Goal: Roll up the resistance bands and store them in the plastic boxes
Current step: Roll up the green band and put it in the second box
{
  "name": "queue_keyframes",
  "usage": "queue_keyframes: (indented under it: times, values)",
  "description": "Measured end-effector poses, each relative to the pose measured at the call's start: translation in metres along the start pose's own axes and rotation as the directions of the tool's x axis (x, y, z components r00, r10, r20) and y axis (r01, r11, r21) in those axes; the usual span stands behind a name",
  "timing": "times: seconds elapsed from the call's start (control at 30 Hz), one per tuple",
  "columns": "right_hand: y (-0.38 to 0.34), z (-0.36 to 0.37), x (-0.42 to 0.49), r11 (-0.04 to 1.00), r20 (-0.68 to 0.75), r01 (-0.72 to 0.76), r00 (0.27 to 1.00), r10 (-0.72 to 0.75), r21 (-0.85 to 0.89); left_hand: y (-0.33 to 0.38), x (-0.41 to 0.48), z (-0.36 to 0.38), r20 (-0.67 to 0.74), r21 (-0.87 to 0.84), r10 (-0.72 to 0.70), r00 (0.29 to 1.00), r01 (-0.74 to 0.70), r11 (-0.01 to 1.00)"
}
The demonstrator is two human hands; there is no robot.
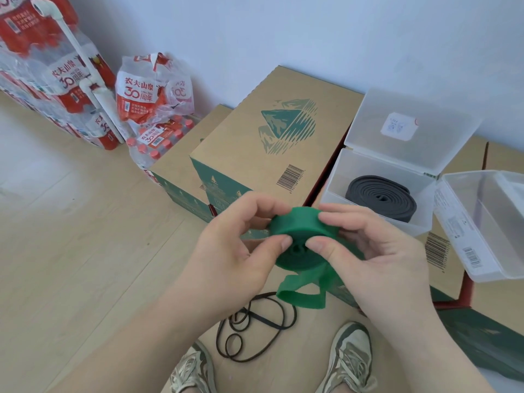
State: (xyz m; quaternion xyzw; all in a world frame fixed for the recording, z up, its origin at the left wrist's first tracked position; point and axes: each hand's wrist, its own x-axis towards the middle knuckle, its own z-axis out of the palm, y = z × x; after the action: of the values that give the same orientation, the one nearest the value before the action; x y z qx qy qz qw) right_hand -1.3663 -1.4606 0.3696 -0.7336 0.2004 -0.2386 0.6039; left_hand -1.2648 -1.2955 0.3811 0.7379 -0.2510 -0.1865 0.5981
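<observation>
A green resistance band [297, 222], mostly wound into a coil, is held in front of me over the floor. My left hand [235, 251] grips the coil's left side, thumb on its face. My right hand [368, 251] pinches its right side, thumb near the centre. A loose green tail hangs below the coil and folds back near the floor. A rolled black band [381, 198] lies inside an open clear plastic box [337, 177] on the cardboard cartons. A second open clear box [482, 222] stands to its right. A thin black band [255, 330] lies looped on the floor.
Brown and green cardboard cartons [255, 137] stand along the wall ahead and to the right. Packs of red-capped water bottles [153, 103] and a white pipe [85, 69] are at the far left. My two shoes [351, 355] are at the bottom, on pale wood flooring.
</observation>
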Motion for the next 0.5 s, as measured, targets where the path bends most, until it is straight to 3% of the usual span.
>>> queue_keyframes:
  times: [0.13,0.3,0.43,0.5]
  values:
    - [-0.011,0.000,0.003,0.977,-0.017,-0.069,0.997,0.074,0.202,0.002,0.003,-0.005,-0.026,-0.176,-0.048,0.999,0.042,0.983]
    - [-0.010,-0.002,0.004,0.984,0.023,-0.046,0.999,0.043,0.170,0.004,0.002,-0.001,0.008,-0.372,-0.170,0.985,0.160,0.914]
    - [-0.001,-0.006,0.002,0.998,0.007,-0.027,1.000,0.027,0.057,0.002,0.000,0.000,0.034,-0.166,-0.144,0.989,0.148,0.975]
    - [0.004,-0.004,0.000,0.994,0.041,0.066,0.997,-0.062,-0.090,0.001,0.000,0.001,0.028,-0.023,-0.159,0.987,0.160,0.987]
